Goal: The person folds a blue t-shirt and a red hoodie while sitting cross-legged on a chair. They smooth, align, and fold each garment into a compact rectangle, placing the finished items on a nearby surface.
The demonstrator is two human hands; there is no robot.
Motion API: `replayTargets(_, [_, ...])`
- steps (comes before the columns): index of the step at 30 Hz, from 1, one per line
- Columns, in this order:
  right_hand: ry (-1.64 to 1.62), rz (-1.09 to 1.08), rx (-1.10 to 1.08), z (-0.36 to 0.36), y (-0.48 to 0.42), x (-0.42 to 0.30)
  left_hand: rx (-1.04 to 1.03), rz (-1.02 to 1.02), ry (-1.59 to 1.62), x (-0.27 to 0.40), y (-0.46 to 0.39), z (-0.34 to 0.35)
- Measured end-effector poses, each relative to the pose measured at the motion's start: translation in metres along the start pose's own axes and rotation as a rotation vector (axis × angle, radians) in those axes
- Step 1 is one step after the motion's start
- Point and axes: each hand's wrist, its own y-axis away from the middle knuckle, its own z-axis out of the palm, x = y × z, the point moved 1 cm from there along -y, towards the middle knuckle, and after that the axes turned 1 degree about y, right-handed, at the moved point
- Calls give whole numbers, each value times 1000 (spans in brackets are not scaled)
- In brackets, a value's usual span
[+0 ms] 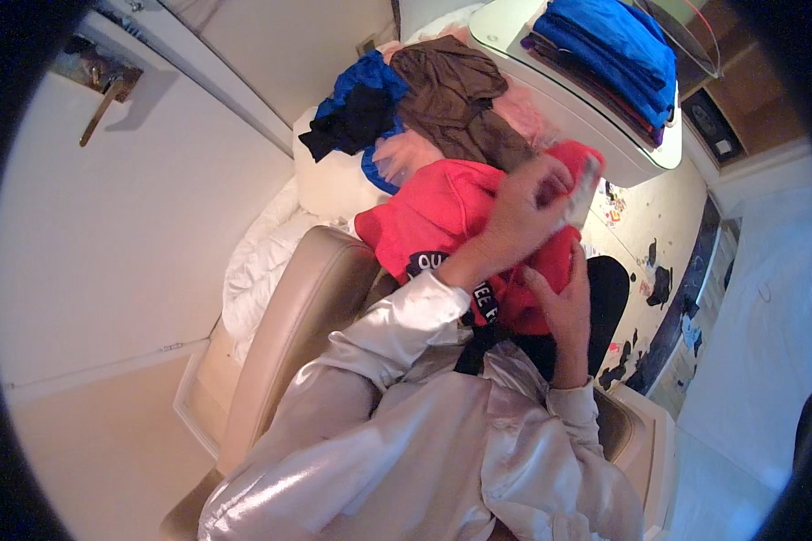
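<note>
A red garment [440, 203] with black patches and white lettering lies across my lap and reaches forward. My left hand [538, 193] extends over its far right part, its fingers blurred by motion. Red cloth shows behind those fingers; whether they grip it is unclear. Nearer my body, my right hand [561, 291] holds a bunched fold of the same garment between thumb and fingers. Beneath the garment, black fabric [534, 348] shows over my legs. Both forearms come out of shiny, pale satin sleeves.
Ahead lies a heap with a brown garment [446, 95] and a black cloth [358, 122]. Folded blue clothes [609, 54] top a stack on a white surface [507, 34]. A padded armrest [298, 311] stands at left. Scraps [660, 284] litter the floor at right.
</note>
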Motion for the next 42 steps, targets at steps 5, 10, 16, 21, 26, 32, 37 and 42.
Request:
replayTargets(5, [-155,12,79,6,-3,27,-222,109,-53,5,33,36])
replayTargets(10, [-452,52,235,7,-6,41,-217,92,-44,2,27,28])
replayTargets(16, [-1028,249,364,-18,-22,38,-117,85,-862,-50,-12,-55])
replayTargets(21, [-1025,261,400,-25,-20,36,-473,3,-1046,-94,-20,-66])
replayTargets(26, [-1042,162,387,-45,-10,12,-519,148,-1221,-104,-35,-53])
replayTargets(32, [-986,75,439,-70,14,-13,-907,-204,-846,-92,-63,-42])
replayTargets(37, [-958,-74,437,-84,20,-19,-961,-240,-428,-71,-79,-56])
replayTargets(42, [-445,-259,542,-98,11,-38,-645,-134,-424,12,-100,-95])
